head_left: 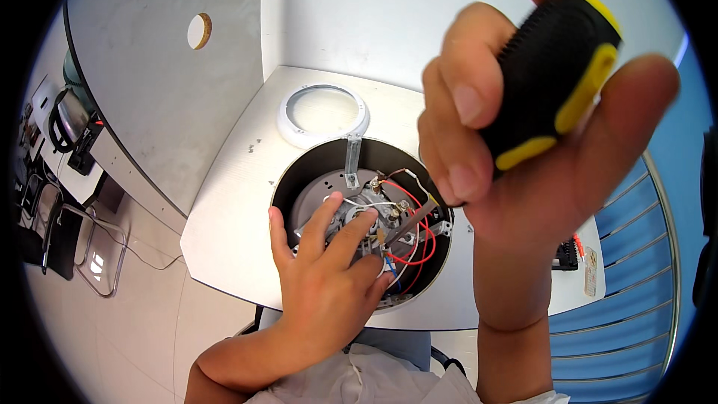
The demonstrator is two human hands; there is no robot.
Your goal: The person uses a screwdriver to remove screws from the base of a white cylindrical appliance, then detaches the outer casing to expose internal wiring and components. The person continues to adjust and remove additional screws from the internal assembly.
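My right hand [479,120] holds a screwdriver by its black and yellow handle [553,75], raised large at the upper right; the metal shaft [411,223] slants down into the wired assembly. A dark round metal housing [297,172] on the table contains a grey plate [318,183], red wires [425,251], white and blue wires and small terminals. My left hand [325,269] rests on this assembly with fingers spread; what lies under its thumb is partly hidden. A metal bracket [352,157] sits on the housing's rim.
A white ring [290,121] lies behind the housing on the white table [224,239]. A grey panel [149,67] stands left, beside a desk with a kettle [69,120]. A black tool case [565,258] lies at the table's right; a metal railing [658,202] runs beyond.
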